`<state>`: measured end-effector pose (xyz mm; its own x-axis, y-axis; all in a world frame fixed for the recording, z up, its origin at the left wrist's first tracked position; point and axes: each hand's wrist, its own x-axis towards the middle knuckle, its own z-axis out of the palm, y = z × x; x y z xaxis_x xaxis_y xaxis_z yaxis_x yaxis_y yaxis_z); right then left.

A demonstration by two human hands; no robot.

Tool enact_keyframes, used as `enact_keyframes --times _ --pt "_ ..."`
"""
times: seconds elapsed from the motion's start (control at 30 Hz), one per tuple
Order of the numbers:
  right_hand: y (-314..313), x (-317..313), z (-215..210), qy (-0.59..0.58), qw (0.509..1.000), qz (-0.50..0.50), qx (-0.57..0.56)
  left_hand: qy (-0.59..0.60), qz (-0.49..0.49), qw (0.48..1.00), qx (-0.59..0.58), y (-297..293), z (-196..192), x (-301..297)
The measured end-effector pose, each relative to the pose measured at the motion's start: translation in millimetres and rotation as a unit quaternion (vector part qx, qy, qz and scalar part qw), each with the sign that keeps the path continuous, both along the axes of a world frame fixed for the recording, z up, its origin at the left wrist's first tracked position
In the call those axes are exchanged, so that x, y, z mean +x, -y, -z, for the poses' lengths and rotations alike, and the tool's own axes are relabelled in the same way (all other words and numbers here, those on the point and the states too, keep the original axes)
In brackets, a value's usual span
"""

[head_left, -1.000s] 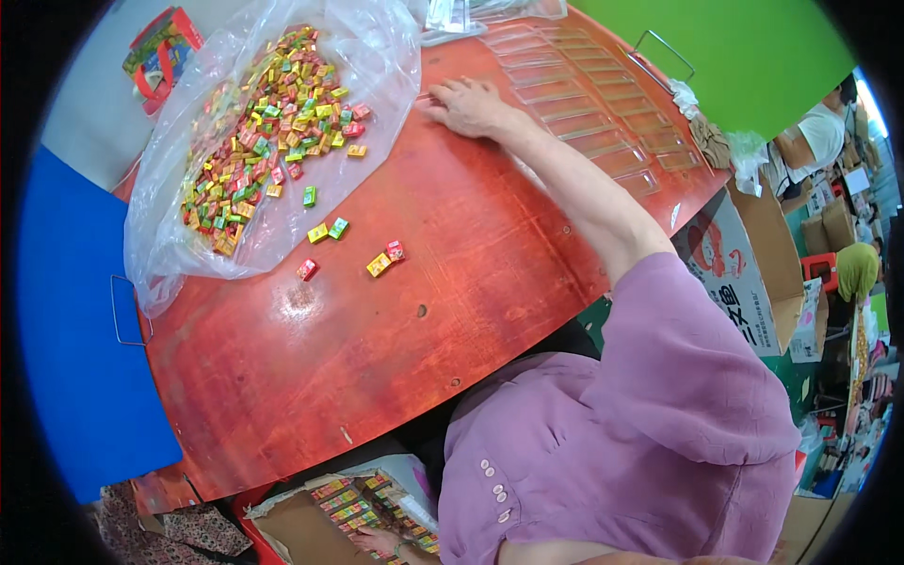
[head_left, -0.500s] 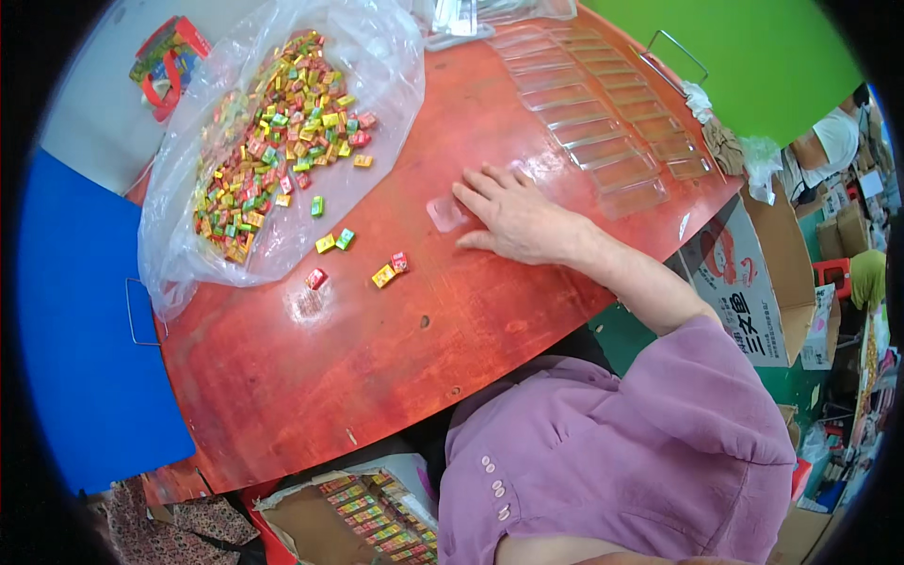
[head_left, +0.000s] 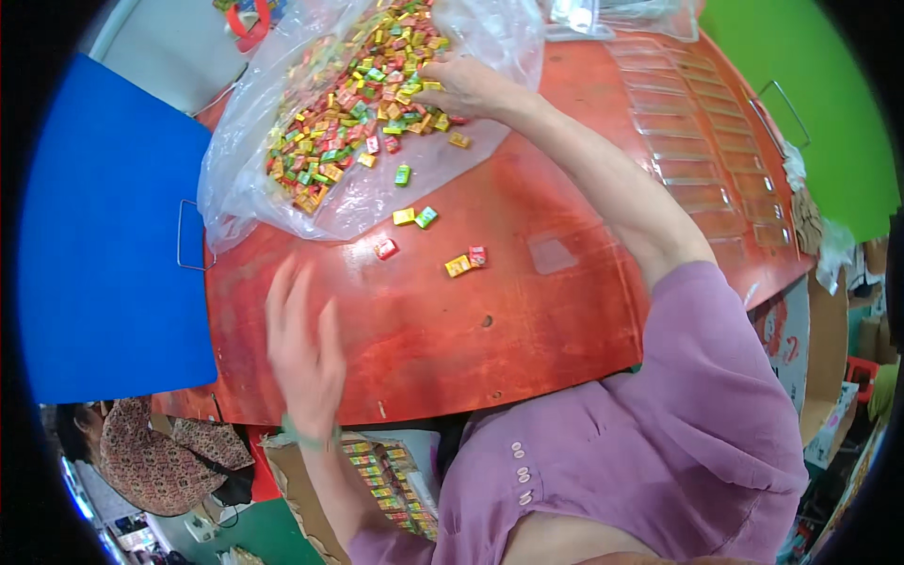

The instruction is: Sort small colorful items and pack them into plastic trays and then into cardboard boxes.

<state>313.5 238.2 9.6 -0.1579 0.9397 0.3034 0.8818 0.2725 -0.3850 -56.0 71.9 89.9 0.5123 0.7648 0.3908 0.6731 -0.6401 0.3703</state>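
Note:
A heap of small wrapped sweets (head_left: 353,104) in red, yellow and green lies on an opened clear plastic bag (head_left: 282,202) on the red table (head_left: 452,330). My right hand (head_left: 466,87) reaches across the table and rests on the heap's right edge, fingers curled among the sweets; whether it grips any is hidden. My left hand (head_left: 306,344) hovers, blurred, over the table's near left part, fingers spread and holding nothing. A few loose sweets (head_left: 466,261) lie on the bare table between the two hands. A small clear plastic piece (head_left: 551,252) lies to their right.
Clear plastic trays (head_left: 697,160) with rows of pockets cover the table's right side. A blue panel (head_left: 104,245) stands at the left. Below the table's near edge, a cardboard box (head_left: 381,476) holds packed rows of sweets. Another person in patterned clothing (head_left: 141,452) sits at the lower left.
My right hand has moved from the middle of the table up to the heap of sweets. My left hand has risen from below the table edge to above the table.

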Motion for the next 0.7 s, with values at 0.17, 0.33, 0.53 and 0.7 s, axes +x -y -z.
enact_keyframes --times 0.17,0.33,0.53,0.7 --pt "-34.9 -53.3 10.1 -0.009 0.999 0.044 -0.023 -0.018 0.026 0.999 0.023 -125.4 48.7 57.4" --pt "-3.6 -80.1 6.8 0.04 0.995 0.065 -0.067 -0.087 -0.019 0.996 0.029 -213.2 109.7 81.1" --pt "37.4 -94.4 -4.3 0.052 0.993 -0.009 -0.108 -0.086 0.085 0.992 0.03 -197.6 96.7 81.8" --pt "59.1 -102.6 -5.2 0.079 0.989 -0.08 -0.098 -0.038 0.102 0.993 0.055 -146.4 100.0 60.9"
